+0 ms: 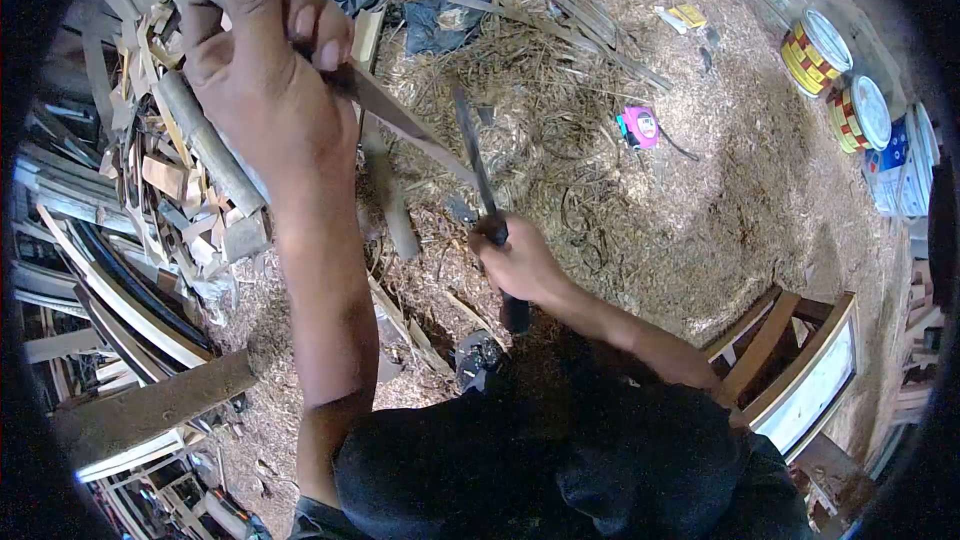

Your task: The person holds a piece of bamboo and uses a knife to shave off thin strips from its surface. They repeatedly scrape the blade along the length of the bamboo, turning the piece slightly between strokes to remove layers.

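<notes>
Flat strip [405, 127] slants down from the left hand [275, 85], which is clenched around its upper end; wood scraps [165, 175] lie piled leftward. Its lower end nears a narrow dark bar [468, 130]; contact is unclear. The right hand [524, 260] grips the bar's black handle [515, 314]. Rightward, a pink tape measure [640, 128] lies on littered ground [730, 260], then 3 buckets [812, 55] stand.

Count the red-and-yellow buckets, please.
2: the farther bucket stands at upper right, the nearer bucket just below it in view, beside a blue-and-white container. Others may be hidden.
</notes>
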The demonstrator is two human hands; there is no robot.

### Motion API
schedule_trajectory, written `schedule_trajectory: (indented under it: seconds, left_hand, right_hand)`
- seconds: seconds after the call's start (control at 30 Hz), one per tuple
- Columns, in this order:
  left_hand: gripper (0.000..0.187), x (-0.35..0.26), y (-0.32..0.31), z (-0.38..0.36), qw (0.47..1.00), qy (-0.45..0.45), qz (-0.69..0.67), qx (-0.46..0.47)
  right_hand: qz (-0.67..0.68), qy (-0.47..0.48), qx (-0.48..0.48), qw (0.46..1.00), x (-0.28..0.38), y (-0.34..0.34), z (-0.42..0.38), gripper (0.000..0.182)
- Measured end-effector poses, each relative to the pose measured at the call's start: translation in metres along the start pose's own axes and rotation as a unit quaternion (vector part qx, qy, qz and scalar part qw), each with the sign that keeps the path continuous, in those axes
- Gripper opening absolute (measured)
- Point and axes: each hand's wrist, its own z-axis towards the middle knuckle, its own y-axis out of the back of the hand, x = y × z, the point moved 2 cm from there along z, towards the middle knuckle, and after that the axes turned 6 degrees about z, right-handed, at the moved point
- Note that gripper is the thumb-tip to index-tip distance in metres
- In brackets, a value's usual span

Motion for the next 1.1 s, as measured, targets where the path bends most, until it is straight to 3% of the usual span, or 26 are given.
schedule_trajectory:
  seconds: [0.17, 0.27, 0.33, 0.37, 0.4, 0.43, 0.5, 0.53, 0.6, 0.63, 0.67, 0.73, 0.77, 0.8, 0.87, 0.93, 1.0, 1.1]
  left_hand:
    - [0.022, -0.001, -0.014, -0.009, 0.999, -0.006, 0.042, -0.012]
    - [0.023, -0.002, -0.020, -0.011, 0.998, -0.010, 0.051, -0.032]
    - [0.023, -0.001, -0.019, -0.011, 0.998, -0.005, 0.042, -0.036]
    - [0.023, 0.000, -0.018, -0.010, 0.999, 0.001, 0.034, -0.040]
    - [0.023, 0.000, -0.017, -0.009, 0.999, 0.000, 0.033, -0.040]
    - [0.024, 0.000, -0.016, -0.007, 0.999, 0.003, 0.028, -0.031]
    - [0.024, 0.001, -0.019, -0.008, 0.999, 0.013, 0.023, -0.023]
    - [0.023, 0.001, -0.022, -0.009, 1.000, 0.004, 0.015, -0.006]
    - [0.022, 0.003, -0.024, -0.009, 1.000, -0.005, 0.006, 0.010]
    - [0.020, 0.005, -0.023, -0.008, 1.000, -0.011, 0.012, 0.010]
    - [0.019, 0.005, -0.022, -0.007, 1.000, -0.017, 0.018, 0.011]
    - [0.018, 0.001, -0.026, -0.006, 1.000, -0.001, 0.020, 0.006]
    - [0.017, 0.000, -0.027, -0.005, 1.000, 0.013, 0.022, 0.001]
    - [0.017, 0.001, -0.022, -0.002, 1.000, 0.010, 0.022, 0.000]
    - [0.018, 0.008, -0.012, 0.002, 0.999, 0.024, 0.008, 0.037]
    - [0.018, 0.011, -0.012, 0.002, 0.999, 0.020, 0.005, 0.034]
    - [0.018, 0.014, -0.011, -0.001, 0.999, 0.023, 0.005, 0.028]
    - [0.019, 0.015, -0.012, 0.006, 0.999, 0.010, -0.006, 0.031]
  right_hand:
    - [0.114, 0.136, 0.043, 0.983, 0.090, 0.004, -0.019, 0.005]
    - [0.097, 0.190, 0.018, 0.977, 0.055, -0.002, -0.010, 0.008]
    - [0.142, 0.162, 0.020, 0.976, 0.010, -0.007, -0.006, 0.009]
    - [0.097, 0.085, 0.015, 0.992, -0.024, -0.008, 0.000, 0.009]
    - [0.051, 0.006, 0.009, 0.999, -0.027, -0.006, 0.001, 0.009]
    - [0.051, 0.004, 0.008, 0.999, -0.028, -0.001, 0.000, 0.009]
    - [0.083, -0.153, 0.006, 0.985, -0.026, 0.009, -0.004, 0.008]
    - [0.084, -0.160, 0.005, 0.984, -0.020, 0.010, -0.008, 0.008]
    - [0.091, -0.041, 0.000, 0.995, -0.006, 0.008, -0.006, 0.008]
    - [0.100, 0.069, -0.007, 0.993, -0.001, 0.005, -0.007, 0.008]
    - [0.100, 0.069, -0.006, 0.993, -0.006, 0.001, -0.007, 0.008]
    - [0.045, 0.234, -0.060, 0.969, -0.026, -0.008, -0.006, 0.007]
    - [0.134, 0.205, -0.004, 0.970, -0.050, -0.011, -0.005, 0.009]
    - [0.133, 0.207, -0.002, 0.969, -0.068, -0.010, -0.005, 0.009]
    - [0.082, -0.085, 0.003, 0.993, -0.102, -0.005, -0.005, 0.010]
    - [0.016, -0.096, -0.009, 0.995, -0.094, 0.001, -0.007, 0.011]
    - [0.115, -0.057, -0.029, 0.991, -0.075, -0.001, -0.017, 0.012]
    - [0.109, 0.015, -0.033, 0.993, -0.083, -0.008, -0.018, 0.011]
